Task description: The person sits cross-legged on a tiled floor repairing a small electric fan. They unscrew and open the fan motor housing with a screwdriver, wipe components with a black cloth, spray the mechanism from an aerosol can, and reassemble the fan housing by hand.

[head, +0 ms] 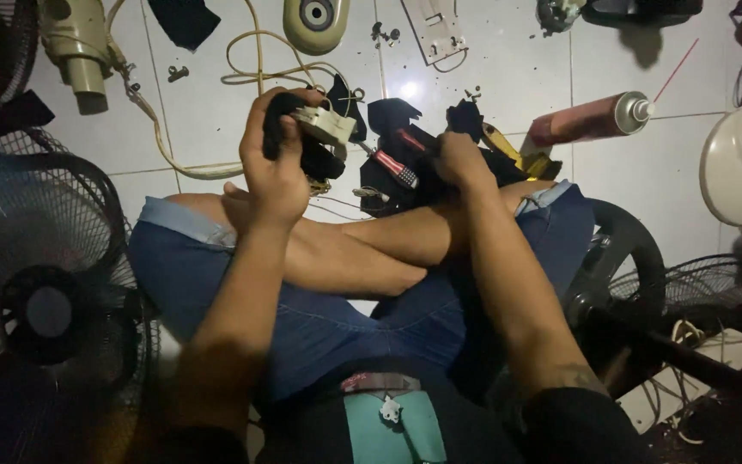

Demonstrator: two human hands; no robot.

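I sit cross-legged on a white tiled floor. My left hand (278, 163) grips a black fan motor part with a cream switch block (324, 125) on it, wires trailing down from it. My right hand (459, 155) reaches into a black tool pouch (397, 116) lying in front of my shins and closes on something dark there; what it holds is hidden. A red-handled screwdriver (395, 167) lies in the pouch between my hands.
A fan guard with its hub (45, 301) lies at left, another guard (706, 283) at right. A red spray can (590, 119) lies right of the pouch. Cream fan housings (79, 43), a cream cable (259, 69), a round cover (315, 21) and screws litter the floor beyond.
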